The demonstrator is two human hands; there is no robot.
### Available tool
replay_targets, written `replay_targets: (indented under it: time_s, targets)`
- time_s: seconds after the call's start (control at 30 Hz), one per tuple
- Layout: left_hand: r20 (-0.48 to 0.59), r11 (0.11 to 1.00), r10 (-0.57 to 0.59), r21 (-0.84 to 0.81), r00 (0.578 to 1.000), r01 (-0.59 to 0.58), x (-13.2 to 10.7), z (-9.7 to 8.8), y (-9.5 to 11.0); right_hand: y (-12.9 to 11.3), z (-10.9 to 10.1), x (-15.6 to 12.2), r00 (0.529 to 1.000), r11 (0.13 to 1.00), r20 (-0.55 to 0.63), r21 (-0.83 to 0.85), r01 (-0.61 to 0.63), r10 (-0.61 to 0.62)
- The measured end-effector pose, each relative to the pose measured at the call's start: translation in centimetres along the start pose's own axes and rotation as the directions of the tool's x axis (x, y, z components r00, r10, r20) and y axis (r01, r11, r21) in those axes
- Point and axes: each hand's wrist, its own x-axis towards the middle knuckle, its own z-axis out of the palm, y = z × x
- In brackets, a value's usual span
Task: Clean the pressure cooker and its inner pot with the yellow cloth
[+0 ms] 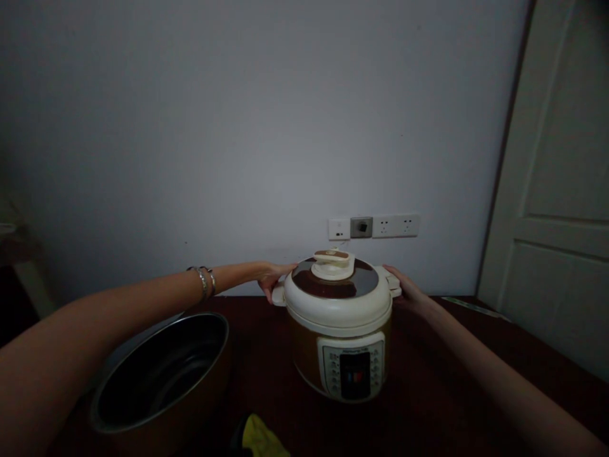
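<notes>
A cream and brown electric pressure cooker stands on a dark red-brown table, its lid on and its control panel facing me. My left hand rests against the cooker's left side handle, fingers curled around it. My right hand holds the right side handle, fingers wrapped behind it. Bracelets circle my left wrist.
A dark metal inner pot sits tilted at the near left of the table. A yellow cloth lies at the front edge. Wall sockets are behind the cooker. A white door stands at the right.
</notes>
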Motion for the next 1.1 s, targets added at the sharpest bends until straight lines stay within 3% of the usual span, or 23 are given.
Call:
replay_targets:
  time_s: [0.07, 0.1, 0.13, 0.17, 0.2, 0.27, 0.33, 0.4, 0.43, 0.53, 0.57, 0.67, 0.8, 0.9, 1.0, 1.1]
  targets:
    - [0.033, 0.972, -0.228, 0.062, 0.973, 0.225, -0.2, -0.1, 0.5, -1.3, -0.9, -0.9, 0.995, 0.975, -0.099, -0.221, -0.001, -0.021]
    - [-0.002, 0.938, -0.327, 0.121, 0.945, 0.325, -0.3, -0.2, 1.0, -2.0, -1.2, -1.8, 0.981, 0.92, -0.168, -0.39, 0.024, -0.097]
    - [-0.075, 0.901, -0.377, 0.202, 0.923, 0.384, -0.4, -0.3, 1.5, -2.6, -1.2, -3.1, 0.947, 0.802, -0.224, -0.594, 0.056, -0.232]
    - [-0.166, 0.866, -0.369, 0.294, 0.914, 0.403, -0.6, -0.5, 2.2, -3.0, -0.9, -4.8, 0.864, 0.645, -0.21, -0.748, 0.159, -0.457]
    - [-0.244, 0.83, -0.327, 0.387, 0.913, 0.401, -0.8, -0.7, 2.9, -3.0, 0.0, -6.8, 0.752, 0.472, -0.142, -0.847, 0.245, -0.644]
    - [-0.344, 0.778, -0.169, 0.529, 0.924, 0.339, -1.1, -1.2, 4.3, -1.9, 3.1, -11.2, 0.544, 0.16, 0.095, -0.902, 0.402, -0.833]
    - [-0.412, 0.755, 0.006, 0.599, 0.911, 0.266, -1.6, -1.5, 5.6, 0.9, 7.5, -15.3, 0.433, -0.107, 0.445, -0.784, 0.612, -0.784]
    - [-0.468, 0.733, 0.188, 0.652, 0.863, 0.194, -2.0, -1.3, 6.8, 4.7, 12.3, -18.0, 0.31, -0.333, 0.731, -0.589, 0.737, -0.608]
    - [-0.482, 0.719, 0.269, 0.677, 0.834, 0.16, -2.2, -0.9, 7.4, 6.6, 14.4, -18.7, 0.255, -0.39, 0.833, -0.472, 0.79, -0.491]
    - [-0.401, 0.651, 0.518, 0.758, 0.755, -0.045, -2.7, 1.1, 8.9, 11.6, 18.7, -18.2, 0.132, -0.359, 0.944, -0.242, 0.902, -0.304]
    - [-0.341, 0.615, 0.597, 0.776, 0.726, -0.141, -2.8, 2.0, 9.4, 13.0, 19.4, -17.6, 0.124, -0.346, 0.954, -0.219, 0.912, -0.274]
    - [-0.207, 0.537, 0.735, 0.759, 0.645, -0.368, -2.8, 4.5, 10.1, 16.4, 19.9, -15.6, 0.235, -0.236, 0.949, -0.282, 0.93, -0.209]
    - [-0.171, 0.544, 0.753, 0.706, 0.636, -0.454, -2.4, 6.3, 9.7, 19.9, 18.9, -14.5, 0.255, -0.122, 0.964, -0.263, 0.957, -0.081]
    - [-0.162, 0.529, 0.783, 0.681, 0.601, -0.506, -2.1, 6.6, 9.0, 21.1, 17.8, -14.8, 0.295, -0.179, 0.947, -0.314, 0.933, -0.126]
    - [-0.172, 0.513, 0.812, 0.666, 0.557, -0.542, -1.8, 6.7, 8.5, 20.8, 15.7, -15.8, 0.351, -0.273, 0.929, -0.369, 0.889, -0.115]
    - [-0.194, 0.502, 0.829, 0.671, 0.524, -0.546, -1.3, 7.0, 8.3, 19.4, 12.0, -17.5, 0.378, -0.232, 0.921, -0.389, 0.891, -0.094]
